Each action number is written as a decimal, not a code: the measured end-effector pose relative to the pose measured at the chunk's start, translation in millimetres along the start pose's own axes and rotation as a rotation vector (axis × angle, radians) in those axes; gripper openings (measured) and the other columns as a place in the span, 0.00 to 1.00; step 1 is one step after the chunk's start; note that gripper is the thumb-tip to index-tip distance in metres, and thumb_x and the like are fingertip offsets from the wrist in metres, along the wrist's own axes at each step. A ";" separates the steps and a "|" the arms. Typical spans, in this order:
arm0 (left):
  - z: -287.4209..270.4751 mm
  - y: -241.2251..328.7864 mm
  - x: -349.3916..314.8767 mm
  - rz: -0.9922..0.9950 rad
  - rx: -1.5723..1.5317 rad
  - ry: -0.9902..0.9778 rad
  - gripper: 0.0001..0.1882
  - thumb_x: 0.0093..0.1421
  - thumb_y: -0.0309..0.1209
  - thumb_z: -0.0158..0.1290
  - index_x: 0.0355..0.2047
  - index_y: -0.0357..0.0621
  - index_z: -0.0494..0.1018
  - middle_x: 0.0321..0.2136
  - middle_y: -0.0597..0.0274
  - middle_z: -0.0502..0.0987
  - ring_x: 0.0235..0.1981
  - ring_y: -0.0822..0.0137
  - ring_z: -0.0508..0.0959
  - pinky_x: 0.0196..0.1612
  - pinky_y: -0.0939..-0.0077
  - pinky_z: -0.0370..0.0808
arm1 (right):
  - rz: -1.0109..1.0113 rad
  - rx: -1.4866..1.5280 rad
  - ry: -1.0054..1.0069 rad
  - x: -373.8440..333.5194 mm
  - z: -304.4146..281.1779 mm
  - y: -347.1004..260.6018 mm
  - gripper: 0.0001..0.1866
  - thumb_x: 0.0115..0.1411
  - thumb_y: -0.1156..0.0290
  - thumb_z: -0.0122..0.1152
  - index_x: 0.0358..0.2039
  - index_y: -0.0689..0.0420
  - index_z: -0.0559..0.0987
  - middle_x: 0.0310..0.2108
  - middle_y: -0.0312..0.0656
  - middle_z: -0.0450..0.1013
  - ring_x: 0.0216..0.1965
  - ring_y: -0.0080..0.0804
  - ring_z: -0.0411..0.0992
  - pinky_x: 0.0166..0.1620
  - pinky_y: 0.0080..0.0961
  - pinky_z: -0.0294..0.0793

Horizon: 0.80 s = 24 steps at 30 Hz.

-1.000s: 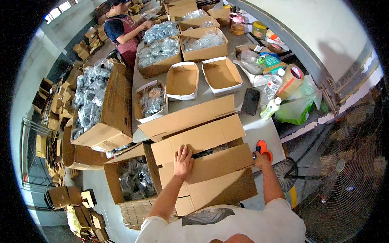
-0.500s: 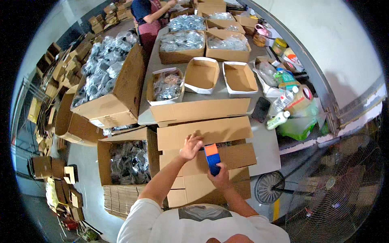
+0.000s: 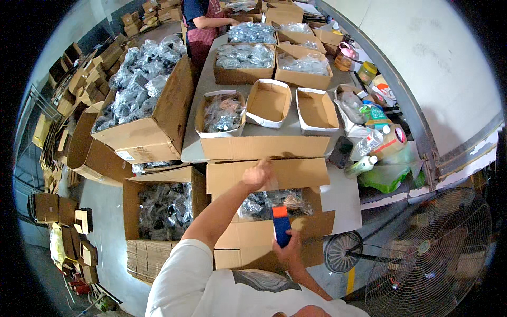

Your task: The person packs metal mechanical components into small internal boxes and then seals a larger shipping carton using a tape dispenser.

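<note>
A cardboard box (image 3: pixel 237 235) stands before me with its flaps parted, and plastic-bagged parts (image 3: pixel 256 205) show in the gap. My right hand (image 3: pixel 288 248) grips a blue and orange tape dispenser (image 3: pixel 281 227) over the near flap. At the far flap (image 3: pixel 301 171), my left hand (image 3: pixel 257 176) is closed, its fingers pinched together. A see-through strip of packing tape (image 3: pixel 273 191) stretches between those fingers and the dispenser's orange end. The far side of the left fingertips is hard to make out.
Bagged parts fill an open box (image 3: pixel 198 211) at left and a large carton (image 3: pixel 142 142) beyond it. White-edged trays (image 3: pixel 318 111) stand behind my box. Bottles (image 3: pixel 362 166) and a phone (image 3: pixel 341 151) lie right, above a fan (image 3: pixel 428 248). A co-worker (image 3: pixel 203 26) stands at the far end.
My left hand has closed and moved away from me, while the dispenser has come nearer. The tape strip now spans between them. The flaps have parted, baring the bags; the co-worker's arm has lowered.
</note>
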<state>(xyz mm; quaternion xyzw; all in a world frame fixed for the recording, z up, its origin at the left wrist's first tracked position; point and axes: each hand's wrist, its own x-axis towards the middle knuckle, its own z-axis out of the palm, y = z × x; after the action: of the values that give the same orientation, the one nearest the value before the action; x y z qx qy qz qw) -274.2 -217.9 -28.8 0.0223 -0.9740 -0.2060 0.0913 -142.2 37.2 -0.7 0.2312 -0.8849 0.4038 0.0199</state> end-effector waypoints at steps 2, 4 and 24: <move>-25.7 0.5 29.2 -0.243 0.082 -0.227 0.11 0.57 0.37 0.45 0.37 0.49 0.73 0.50 0.55 0.66 0.37 0.52 0.77 0.35 0.57 0.76 | 0.233 0.140 -0.098 -14.6 -14.6 -15.9 0.30 0.44 0.63 0.67 0.43 0.60 0.63 0.37 0.55 0.67 0.38 0.51 0.68 0.41 0.43 0.67; -18.3 -16.5 45.2 -0.137 0.138 -0.182 0.12 0.57 0.40 0.46 0.38 0.51 0.73 0.43 0.54 0.72 0.36 0.53 0.78 0.35 0.58 0.76 | 0.160 0.058 -0.099 -21.4 -11.6 -13.3 0.30 0.44 0.62 0.67 0.44 0.60 0.63 0.38 0.54 0.67 0.38 0.50 0.69 0.41 0.41 0.68; -34.0 -3.5 22.1 -0.217 0.205 -0.392 0.25 0.63 0.50 0.34 0.55 0.53 0.59 0.41 0.45 0.74 0.43 0.52 0.75 0.50 0.54 0.65 | 0.046 0.046 -0.062 -4.9 -11.4 -19.2 0.25 0.45 0.71 0.62 0.44 0.58 0.64 0.44 0.59 0.61 0.48 0.54 0.61 0.51 0.44 0.60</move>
<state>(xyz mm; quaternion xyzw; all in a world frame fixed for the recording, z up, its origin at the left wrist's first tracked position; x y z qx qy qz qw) -289.5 -236.5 4.1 0.0955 -0.9808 -0.1152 -0.1247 -131.4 36.5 19.4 0.2235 -0.8807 0.4171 -0.0222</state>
